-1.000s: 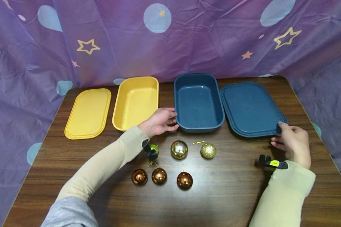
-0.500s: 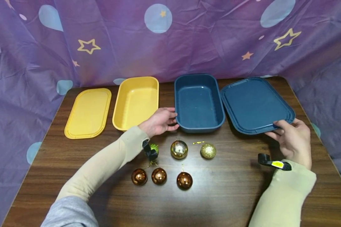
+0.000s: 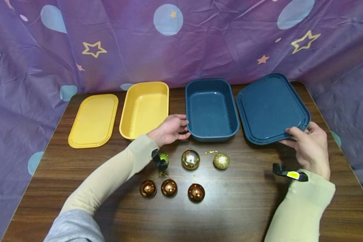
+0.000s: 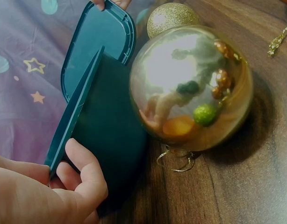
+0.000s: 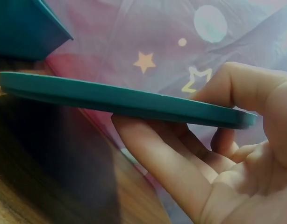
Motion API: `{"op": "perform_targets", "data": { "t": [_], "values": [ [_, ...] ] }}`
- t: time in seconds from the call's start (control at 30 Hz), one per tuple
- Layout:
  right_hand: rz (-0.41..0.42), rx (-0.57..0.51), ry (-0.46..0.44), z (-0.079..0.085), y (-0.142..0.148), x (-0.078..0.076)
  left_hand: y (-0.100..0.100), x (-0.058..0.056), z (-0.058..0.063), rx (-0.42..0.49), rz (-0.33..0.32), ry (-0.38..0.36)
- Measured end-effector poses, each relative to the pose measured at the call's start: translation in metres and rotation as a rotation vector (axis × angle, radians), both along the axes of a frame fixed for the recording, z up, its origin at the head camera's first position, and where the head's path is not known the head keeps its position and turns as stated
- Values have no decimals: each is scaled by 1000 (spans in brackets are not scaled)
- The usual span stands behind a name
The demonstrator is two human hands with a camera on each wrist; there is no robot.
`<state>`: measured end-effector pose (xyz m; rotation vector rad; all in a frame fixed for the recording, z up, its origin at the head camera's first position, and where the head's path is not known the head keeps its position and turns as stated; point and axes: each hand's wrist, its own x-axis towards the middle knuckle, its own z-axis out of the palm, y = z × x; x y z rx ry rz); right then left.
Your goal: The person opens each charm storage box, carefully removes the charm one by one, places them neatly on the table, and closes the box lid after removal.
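My left hand (image 3: pixel 169 130) holds the near-left corner of a deep blue box (image 3: pixel 211 116); the left wrist view shows its fingers (image 4: pixel 85 163) at the rim and outer wall. In my right hand (image 3: pixel 311 151) is the near-right corner of a blue lid (image 3: pixel 272 107), thumb on top and fingers (image 5: pixel 148 154) underneath. The lid's gripped end is raised off the table, and its left edge lies close beside the box. Just in front of the box sit a shiny gold bauble (image 3: pixel 190 159) and a glittery gold bauble (image 3: pixel 222 161).
A yellow box (image 3: pixel 146 114) and flat yellow lid (image 3: pixel 93 121) stand at the left. Three brown baubles (image 3: pixel 169 188) lie nearer the front. A green bauble (image 3: pixel 164 157) is partly hidden behind the left wrist's strap. A purple curtain (image 3: pixel 133 40) hangs behind the table (image 3: pixel 236 208).
The blue lid has been lifted and tilted by my right hand, its far edge rising and its near-right corner turning upward. My left hand and the blue box have stayed in place.
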<state>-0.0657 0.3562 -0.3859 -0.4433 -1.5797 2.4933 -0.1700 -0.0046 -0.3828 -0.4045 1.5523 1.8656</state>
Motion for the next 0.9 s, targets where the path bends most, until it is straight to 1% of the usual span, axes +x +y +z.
{"op": "perform_targets", "data": {
  "t": [0.13, 0.3, 0.43, 0.53, 0.67, 0.77, 0.9],
  "values": [
    [-2, 63, -10, 4, -3, 0, 0, 0, -1, -6, 1, 0],
    [-23, 142, -19, 10, -8, -1, -1, 1, 0, 1, -1, 5],
    [-41, 145, -1, 15, -12, 0, 0, 0, 0, -2, -2, 6],
    [-67, 122, 31, 20, -19, 1, 0, 0, -1, -10, 5, 7],
    [-81, 81, 81, 26, -26, 1, 0, 0, -1, -11, 8, 11],
    [-89, 101, 103, 30, -33, 1, 0, 0, -1, -14, 7, 17],
    [-131, 197, 86, 35, -42, 0, 0, 0, -2, -20, 5, 25]
  ]
}}
